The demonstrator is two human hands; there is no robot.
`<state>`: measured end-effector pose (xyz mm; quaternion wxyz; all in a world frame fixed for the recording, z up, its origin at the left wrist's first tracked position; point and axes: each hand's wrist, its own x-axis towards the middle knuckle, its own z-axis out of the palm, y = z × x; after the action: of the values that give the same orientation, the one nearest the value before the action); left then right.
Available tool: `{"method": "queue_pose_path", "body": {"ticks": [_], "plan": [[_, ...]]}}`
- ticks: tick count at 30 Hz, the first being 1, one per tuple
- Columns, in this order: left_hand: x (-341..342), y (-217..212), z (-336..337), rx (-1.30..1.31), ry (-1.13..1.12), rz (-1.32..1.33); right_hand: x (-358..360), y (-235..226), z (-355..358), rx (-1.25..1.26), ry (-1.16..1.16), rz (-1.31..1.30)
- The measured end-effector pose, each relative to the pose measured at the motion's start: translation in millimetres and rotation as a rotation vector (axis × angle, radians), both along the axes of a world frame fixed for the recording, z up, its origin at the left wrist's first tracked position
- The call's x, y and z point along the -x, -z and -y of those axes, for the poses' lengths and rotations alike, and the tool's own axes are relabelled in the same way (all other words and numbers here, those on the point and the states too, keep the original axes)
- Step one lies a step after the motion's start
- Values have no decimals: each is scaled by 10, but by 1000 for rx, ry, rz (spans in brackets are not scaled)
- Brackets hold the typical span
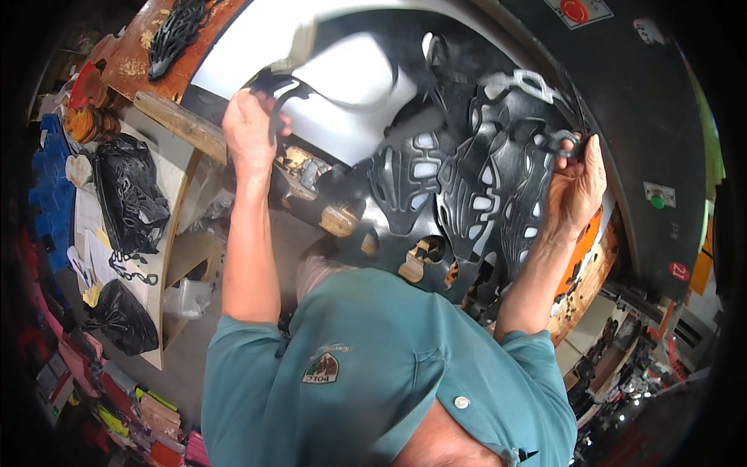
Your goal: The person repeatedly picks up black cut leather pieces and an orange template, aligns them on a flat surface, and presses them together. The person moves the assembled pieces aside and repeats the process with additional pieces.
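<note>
A large, floppy black sheet (405, 183) with many cut-out openings hangs between my hands, over a white board (257, 47) and down its near edge. My left hand (253, 128) is closed on a thin looped strip at the sheet's left end. Over on the right, my right hand (577, 183) grips the sheet's other edge, its fingers curled and partly hidden by the material. The middle hangs in overlapping folds with slatted cut-outs, and its upper part is blurred by motion.
A dark machine housing with a red button (574, 9) and a green button (658, 201) stands close on the right. Black cut pieces (177, 35) lie on a brown table at far left. Below are a wooden ledge (183, 124) and black plastic bags (124, 317).
</note>
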<state>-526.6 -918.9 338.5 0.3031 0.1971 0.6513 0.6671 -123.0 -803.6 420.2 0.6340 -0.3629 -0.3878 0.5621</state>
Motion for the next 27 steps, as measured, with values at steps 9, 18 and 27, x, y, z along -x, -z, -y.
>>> {"method": "queue_pose_path", "body": {"ticks": [9,18,27], "plan": [[144,90,119,7,-49,5,-698,-126,-481,-53,-177,-269],[320,186,128,-39,-73,117,-1041,-243,-799,-55,-38,-279],[107,-314,435,-39,-113,-368,-169,-186,-165,-135,-126,-115]]}}
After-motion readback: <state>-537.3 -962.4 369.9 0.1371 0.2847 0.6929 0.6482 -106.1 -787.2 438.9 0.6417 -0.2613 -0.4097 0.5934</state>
